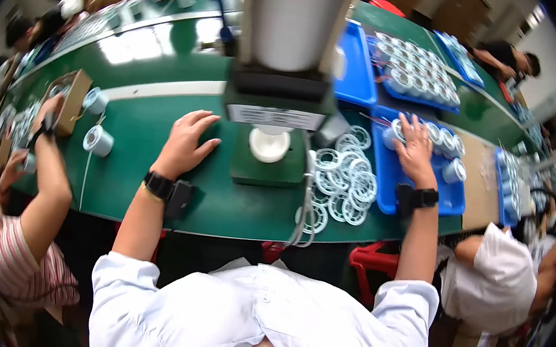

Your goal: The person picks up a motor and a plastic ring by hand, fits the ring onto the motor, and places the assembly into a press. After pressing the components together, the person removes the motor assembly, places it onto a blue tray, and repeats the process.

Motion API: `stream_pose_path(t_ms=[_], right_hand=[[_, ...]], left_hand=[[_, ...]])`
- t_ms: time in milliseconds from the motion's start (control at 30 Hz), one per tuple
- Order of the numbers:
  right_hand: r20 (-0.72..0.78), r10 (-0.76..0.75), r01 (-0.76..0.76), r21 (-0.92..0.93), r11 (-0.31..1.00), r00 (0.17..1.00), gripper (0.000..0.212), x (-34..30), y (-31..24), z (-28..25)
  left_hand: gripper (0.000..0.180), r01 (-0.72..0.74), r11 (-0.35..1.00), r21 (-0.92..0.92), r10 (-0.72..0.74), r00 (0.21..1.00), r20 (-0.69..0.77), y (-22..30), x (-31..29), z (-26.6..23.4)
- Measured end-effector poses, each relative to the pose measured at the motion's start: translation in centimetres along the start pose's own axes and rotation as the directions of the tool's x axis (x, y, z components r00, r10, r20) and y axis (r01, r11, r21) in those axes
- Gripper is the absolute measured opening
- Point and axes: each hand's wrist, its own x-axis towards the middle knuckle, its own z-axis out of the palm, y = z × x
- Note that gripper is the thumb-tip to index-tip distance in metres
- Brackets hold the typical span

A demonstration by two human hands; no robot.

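Note:
My left hand (189, 143) is on the green tabletop, fingers apart and holding nothing. To its right stands a machine's green base block (267, 176) with a round white cup-shaped fixture (269, 146) on top. My right hand (416, 148) reaches over a blue tray (392, 197), fingers spread beside a pale cylindrical housing (390, 137) with thin red wires. Its thumb and forefinger are close to that housing; I cannot make out a grip. More such housings (449, 144) are in the tray, partly behind the hand. Many flat pale-blue rings (342, 181) lie heaped between the fixture and the tray.
The machine's column (291, 31) rises in front of me, a cable (306, 197) hanging beside it. Two loose housings (98, 141) and a cardboard box (70, 98) are at left. Co-workers sit on both sides. A filled tray (420, 70) stands farther back; a red stool (371, 266) is below the edge.

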Motion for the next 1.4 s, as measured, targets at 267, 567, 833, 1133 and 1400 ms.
stream_pose_path(t_ms=[267,567,833,1133,1400], right_hand=[[-0.259,-0.075,0.098,0.077,0.992,0.963,0.064,-3.0,-3.3,-1.7],[-0.264,-0.060,0.224,0.650,0.726,0.963,0.043,-9.2,-13.1,-4.3],[-0.325,0.006,0.236,0.699,0.675,0.946,0.030,-9.0,-14.3,-3.0],[-0.350,0.029,0.251,0.725,0.641,0.936,0.030,-9.0,-14.0,-2.5],[-0.341,0.044,0.230,0.718,0.657,0.939,0.030,-9.0,-13.7,-2.5]], left_hand=[[0.041,0.258,0.868,0.425,-0.112,0.935,-0.338,-6.7,-5.1,-9.9],[0.068,0.407,0.909,-0.092,-0.410,0.912,-0.012,-9.0,-10.2,-12.2],[0.065,0.387,0.918,0.085,-0.382,0.921,-0.078,1.2,-7.4,-6.5],[0.062,0.110,0.847,-0.519,-0.158,0.986,-0.049,3.9,-3.2,-3.5],[0.057,-0.183,0.943,-0.279,0.113,0.961,-0.251,10.7,2.2,-0.3]])
